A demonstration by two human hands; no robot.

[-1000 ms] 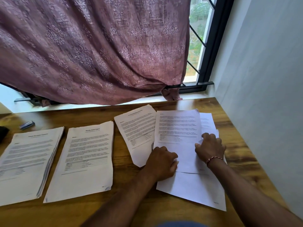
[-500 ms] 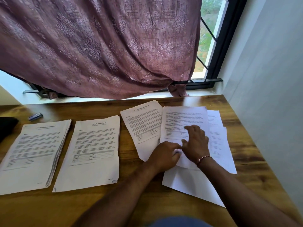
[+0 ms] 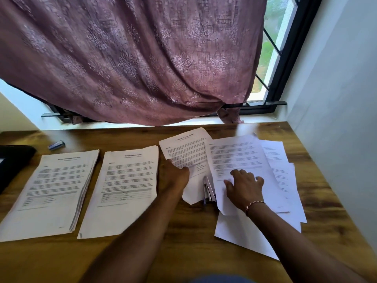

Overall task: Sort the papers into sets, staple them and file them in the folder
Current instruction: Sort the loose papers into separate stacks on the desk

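Note:
Two neat paper stacks lie on the wooden table [image 3: 193, 246]: a thick stack [image 3: 51, 190] at the left and a second stack [image 3: 126, 188] beside it. My left hand [image 3: 173, 176] pinches the lower left edge of a tilted printed sheet [image 3: 185, 152]. My right hand [image 3: 244, 186] rests with spread fingers on the top sheet [image 3: 236, 158] of a loose, fanned pile [image 3: 285, 180] at the right. A silver stapler [image 3: 209, 189] shows between the two sheets, partly covered by paper.
A small blue and silver object [image 3: 56, 145] lies at the table's back left. A black item [image 3: 14, 162] sits at the left edge. A maroon curtain [image 3: 132, 58] hangs over the window behind. A white wall [image 3: 336, 119] borders the table's right side.
My left hand has moved left from the loose pile and taken hold of the tilted sheet. My right hand slid onto the top sheet. The stapler has come into sight between the sheets.

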